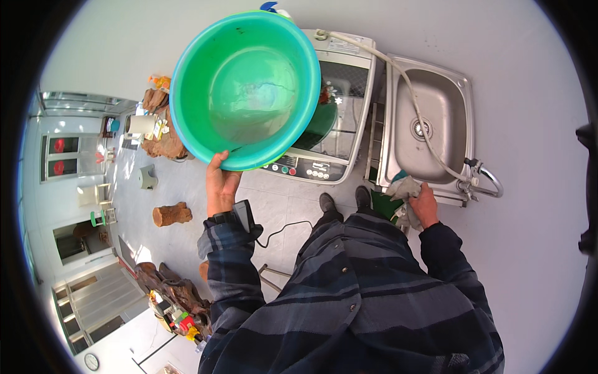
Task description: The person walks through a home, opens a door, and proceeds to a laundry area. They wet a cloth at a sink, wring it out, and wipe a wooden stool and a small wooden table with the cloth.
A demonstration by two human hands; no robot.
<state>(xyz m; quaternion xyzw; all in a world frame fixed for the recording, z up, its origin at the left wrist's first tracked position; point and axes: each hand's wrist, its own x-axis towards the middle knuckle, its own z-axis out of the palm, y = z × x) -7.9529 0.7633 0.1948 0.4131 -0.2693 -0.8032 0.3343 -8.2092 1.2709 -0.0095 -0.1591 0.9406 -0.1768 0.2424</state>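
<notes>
A large green plastic basin (252, 93) with a blue rim is over the left part of a top-loading washing machine (343, 119). My left hand (223, 184) grips its near rim, thumb on the inner wall. Beneath it, a lighter green edge shows, perhaps of another basin. To the right, my right hand (424, 205) holds a crumpled grey cloth (404, 188) with a teal patch, at the near left corner of a stainless steel sink (432, 100). Part of the cloth hangs below the hand.
A pale hose (405, 77) runs from the washer's back across the sink to the faucet (486, 180). A log stool (172, 214) and a grey plastic stool (147, 177) stand on the floor to the left. A black cable (285, 226) hangs near my left wrist.
</notes>
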